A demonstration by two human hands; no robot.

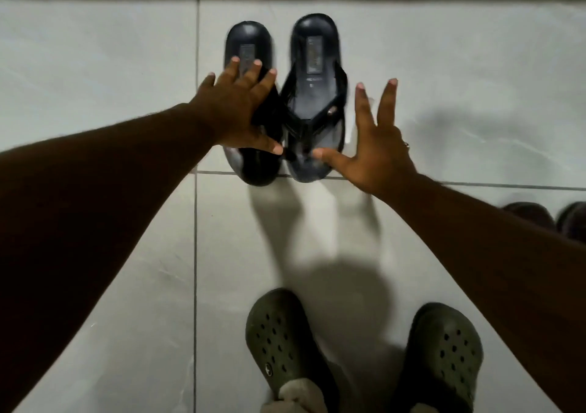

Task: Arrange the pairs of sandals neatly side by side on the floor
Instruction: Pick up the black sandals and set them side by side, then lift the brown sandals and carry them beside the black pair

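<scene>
On the pale tiled floor (95, 63), two black rubber thong sandals (314, 95) lie side by side; heel labels blurred, unreadable. Left hand (236, 111) spread over the left sandal, right hand (377, 146) spread just beside the right.

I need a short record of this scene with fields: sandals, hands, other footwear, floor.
sandals: pair of black flip-flop sandals, side by side, heels away from camera
left hand: open, spread over left sandal
right hand: open, beside right sandal, thumb at its toe end
other footwear: dark green perforated clogs, worn; dark shoes at right edge
floor: pale grey tiles
</scene>
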